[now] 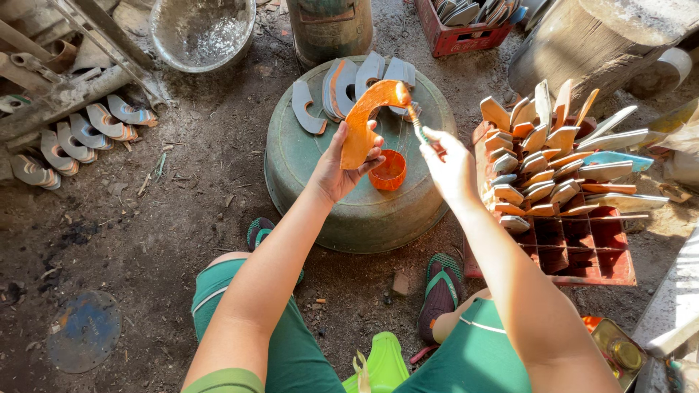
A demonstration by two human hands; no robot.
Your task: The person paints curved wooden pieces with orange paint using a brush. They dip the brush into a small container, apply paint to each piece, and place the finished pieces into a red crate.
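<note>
My left hand [342, 164] holds up a curved, hook-shaped piece [368, 120] coated in wet orange. My right hand [448, 164] grips a small brush [416, 125] whose tip touches the upper end of that piece. Below both hands a little orange cup [389, 171] stands on an upturned green metal tub [364, 207]. Several uncoated grey curved pieces [349, 84] lie on the tub's far side.
A red crate [582, 251] at the right holds several orange-coated pieces standing on end. More grey pieces [73, 138] lie on the dirt at the left beside a metal frame. A metal basin [200, 33], a barrel [331, 25] and another red crate [466, 25] stand behind.
</note>
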